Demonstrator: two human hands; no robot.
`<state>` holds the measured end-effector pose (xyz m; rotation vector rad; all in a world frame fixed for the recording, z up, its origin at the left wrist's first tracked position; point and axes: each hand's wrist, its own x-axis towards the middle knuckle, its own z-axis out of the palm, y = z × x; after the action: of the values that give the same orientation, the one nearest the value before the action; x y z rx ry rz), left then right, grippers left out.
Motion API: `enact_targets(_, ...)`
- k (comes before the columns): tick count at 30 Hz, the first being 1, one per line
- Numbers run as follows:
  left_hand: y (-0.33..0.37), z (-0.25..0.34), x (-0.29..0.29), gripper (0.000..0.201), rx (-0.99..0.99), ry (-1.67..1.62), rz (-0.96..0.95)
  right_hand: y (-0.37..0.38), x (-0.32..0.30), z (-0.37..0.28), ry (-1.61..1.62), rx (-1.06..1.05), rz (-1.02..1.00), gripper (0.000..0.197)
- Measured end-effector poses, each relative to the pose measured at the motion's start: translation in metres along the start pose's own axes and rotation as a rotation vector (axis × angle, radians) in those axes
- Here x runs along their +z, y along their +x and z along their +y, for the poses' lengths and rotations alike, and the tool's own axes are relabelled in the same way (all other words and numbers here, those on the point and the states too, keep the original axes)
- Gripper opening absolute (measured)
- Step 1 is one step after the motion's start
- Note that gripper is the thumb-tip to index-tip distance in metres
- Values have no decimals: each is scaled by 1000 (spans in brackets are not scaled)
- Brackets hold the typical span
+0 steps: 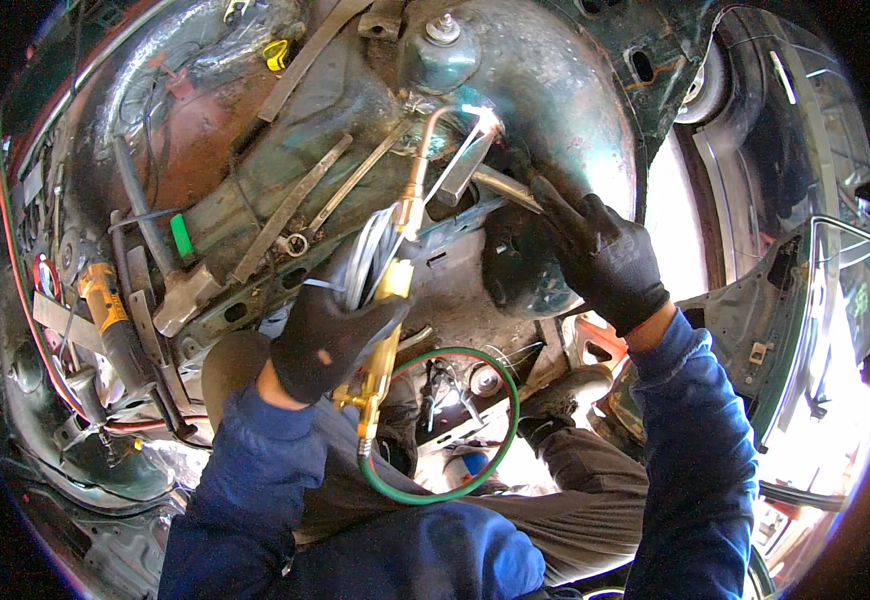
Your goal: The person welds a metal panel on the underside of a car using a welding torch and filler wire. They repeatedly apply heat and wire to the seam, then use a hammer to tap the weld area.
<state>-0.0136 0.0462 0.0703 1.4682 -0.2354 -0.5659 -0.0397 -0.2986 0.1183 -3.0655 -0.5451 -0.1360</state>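
My left hand (330, 330), in a black glove, grips the brass handle of a gas torch (387, 310). Its curved copper neck rises to a bright flame tip (480, 118) against the greenish metal body panel (555, 90). A green hose (500, 440) loops down from the torch's lower end. My right hand (600, 250), also in a black glove, holds a thin metal rod (505, 187) that points toward the flame. A coil of grey wire (365, 255) hangs by my left hand. Both sleeves are blue.
Flat metal bars and a wrench (290, 215) lie on the rusty panel at the left. A yellow and black power tool (110, 310) and red cables (15, 270) sit at the far left. A domed fitting with a bolt (442, 40) stands above. Bright openings show at the right.
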Motion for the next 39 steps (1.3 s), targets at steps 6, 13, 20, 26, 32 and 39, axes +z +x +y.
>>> enact_targets(6, -28, 18, -19, 61, -68, -107, 145, 14, 1, -11, 1, -17, -8, 64)
enact_targets(13, -31, 37, -13, 60, -13, -118, 202, 19, 6, -10, -13, 15, 18, 62)
enact_targets(20, -37, 46, -15, 58, -30, -64, 160, 18, -2, -14, -14, 72, -35, 64)
enact_targets(26, -33, 40, -20, 55, -55, -31, 97, 21, 4, -16, -90, 98, -73, 61)
enact_targets(32, -28, 26, -21, 66, -32, -30, 76, 17, 7, -13, -85, 59, -7, 64)
enact_targets(39, 0, 4, -13, 63, -53, -91, -44, -1, 1, -19, -15, 19, 2, 64)
